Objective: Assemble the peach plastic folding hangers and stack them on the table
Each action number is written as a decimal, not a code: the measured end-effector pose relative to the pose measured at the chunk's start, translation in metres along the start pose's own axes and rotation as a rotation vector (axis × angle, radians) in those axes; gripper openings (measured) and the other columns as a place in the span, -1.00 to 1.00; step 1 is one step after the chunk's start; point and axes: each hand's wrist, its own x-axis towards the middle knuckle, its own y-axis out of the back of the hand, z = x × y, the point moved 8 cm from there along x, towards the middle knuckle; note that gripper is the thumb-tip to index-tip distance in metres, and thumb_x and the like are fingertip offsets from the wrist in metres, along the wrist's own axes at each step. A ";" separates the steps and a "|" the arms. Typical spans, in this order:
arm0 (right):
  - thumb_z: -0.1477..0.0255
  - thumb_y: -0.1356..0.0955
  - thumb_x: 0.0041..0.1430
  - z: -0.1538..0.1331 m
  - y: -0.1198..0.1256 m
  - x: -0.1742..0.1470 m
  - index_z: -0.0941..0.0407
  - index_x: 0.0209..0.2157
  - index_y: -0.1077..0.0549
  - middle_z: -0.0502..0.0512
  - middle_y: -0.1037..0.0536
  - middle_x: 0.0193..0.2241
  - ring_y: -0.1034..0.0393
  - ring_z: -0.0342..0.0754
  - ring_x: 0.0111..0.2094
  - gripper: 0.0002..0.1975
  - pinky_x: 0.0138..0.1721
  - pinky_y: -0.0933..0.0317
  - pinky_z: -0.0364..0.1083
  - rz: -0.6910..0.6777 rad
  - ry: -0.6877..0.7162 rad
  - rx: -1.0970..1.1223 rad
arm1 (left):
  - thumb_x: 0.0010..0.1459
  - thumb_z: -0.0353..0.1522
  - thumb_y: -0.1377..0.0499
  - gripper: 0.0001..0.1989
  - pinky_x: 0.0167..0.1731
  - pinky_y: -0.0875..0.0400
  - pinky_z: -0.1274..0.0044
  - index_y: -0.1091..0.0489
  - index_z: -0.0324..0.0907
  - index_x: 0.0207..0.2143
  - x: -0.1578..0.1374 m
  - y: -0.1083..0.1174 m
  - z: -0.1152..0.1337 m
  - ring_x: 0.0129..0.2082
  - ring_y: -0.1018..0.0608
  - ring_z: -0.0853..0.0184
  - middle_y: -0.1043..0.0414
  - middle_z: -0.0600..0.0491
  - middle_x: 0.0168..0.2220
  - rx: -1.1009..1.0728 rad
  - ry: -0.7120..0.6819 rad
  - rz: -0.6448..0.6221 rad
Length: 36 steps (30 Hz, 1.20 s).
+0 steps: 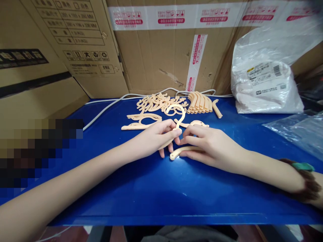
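My left hand (166, 132) is closed on a cream plastic hanger hook (182, 116), its curve pointing up. A pale arm piece shows beneath those fingers; whether it joins the hook I cannot tell. Low over the blue table, my right hand (210, 143) has its fingers curled round a cream hanger arm (180, 152), whose holed end points left. The fingertips of both hands nearly meet. Behind them lie flat hanger pieces (141, 127) on the left and another curved piece (202, 123) on the right.
At the back of the blue table (161, 195) are a heap of hooks (153, 102), a row of hanger arms (200, 102) and one separate arm (217, 109). A white cable (106, 114) runs behind. Cardboard boxes (156, 57) and a plastic bag (267, 84) border the workspace.
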 end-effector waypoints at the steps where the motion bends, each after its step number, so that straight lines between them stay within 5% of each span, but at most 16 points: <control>1: 0.31 -0.22 0.35 0.000 -0.001 0.000 0.11 -0.16 -0.49 0.15 -0.47 -0.20 -0.36 -0.03 -0.19 -0.74 -0.18 -0.23 -0.06 -0.007 0.006 -0.008 | 0.28 -0.32 -0.05 -0.85 -0.71 -0.38 0.70 -0.23 -0.22 -0.33 0.001 0.002 -0.002 -0.55 -0.49 0.47 -0.39 0.09 -0.38 -0.033 0.019 0.013; 12: 0.42 -0.10 0.40 -0.001 -0.001 0.003 0.16 -0.24 -0.41 0.19 -0.48 -0.24 -0.32 -0.03 -0.27 -0.69 -0.24 -0.20 -0.06 0.035 0.012 -0.057 | 0.17 -0.38 -0.20 -0.88 -0.56 -0.50 0.64 -0.44 -0.27 -0.39 0.002 0.012 -0.014 -0.42 -0.53 0.41 -0.47 0.04 -0.41 -0.264 0.163 0.083; 17: 0.28 -0.23 0.34 -0.003 0.000 0.003 0.13 -0.24 -0.41 0.14 -0.47 -0.26 -0.33 -0.04 -0.24 -0.76 -0.21 -0.19 -0.08 0.010 0.035 0.025 | 0.08 -0.33 -0.29 -0.85 -0.52 -0.50 0.64 -0.47 -0.26 -0.39 0.003 0.009 -0.013 -0.45 -0.54 0.42 -0.51 0.04 -0.40 -0.247 0.135 0.038; 21: 0.36 -0.25 0.33 -0.004 -0.001 0.003 0.13 -0.28 -0.38 0.12 -0.46 -0.28 -0.33 -0.05 -0.26 -0.84 -0.24 -0.18 -0.10 0.003 0.055 0.015 | 0.12 -0.35 -0.25 -0.89 -0.53 -0.51 0.65 -0.51 -0.22 -0.33 0.004 0.010 -0.013 -0.43 -0.54 0.42 -0.50 0.06 -0.38 -0.258 0.117 0.031; 28: 0.30 -0.19 0.37 0.003 -0.003 0.000 0.11 -0.29 -0.28 0.04 -0.51 -0.38 -0.39 -0.11 -0.43 -0.80 -0.43 -0.14 -0.14 -0.015 -0.094 0.042 | 0.22 -0.40 -0.13 -0.84 -0.74 -0.30 0.75 -0.51 -0.25 -0.27 0.001 0.016 -0.008 -0.67 -0.39 0.54 -0.42 0.11 -0.53 -0.190 0.147 0.121; 36: 0.27 -0.23 0.33 0.017 -0.001 -0.003 0.08 -0.24 -0.28 0.05 -0.54 -0.32 -0.43 -0.07 -0.41 -0.83 -0.45 -0.14 -0.14 0.029 -0.210 -0.060 | 0.22 -0.34 -0.13 -0.78 -0.72 -0.35 0.70 -0.53 -0.20 -0.18 0.004 0.013 -0.011 -0.58 -0.43 0.45 -0.39 0.09 -0.54 -0.164 0.134 0.054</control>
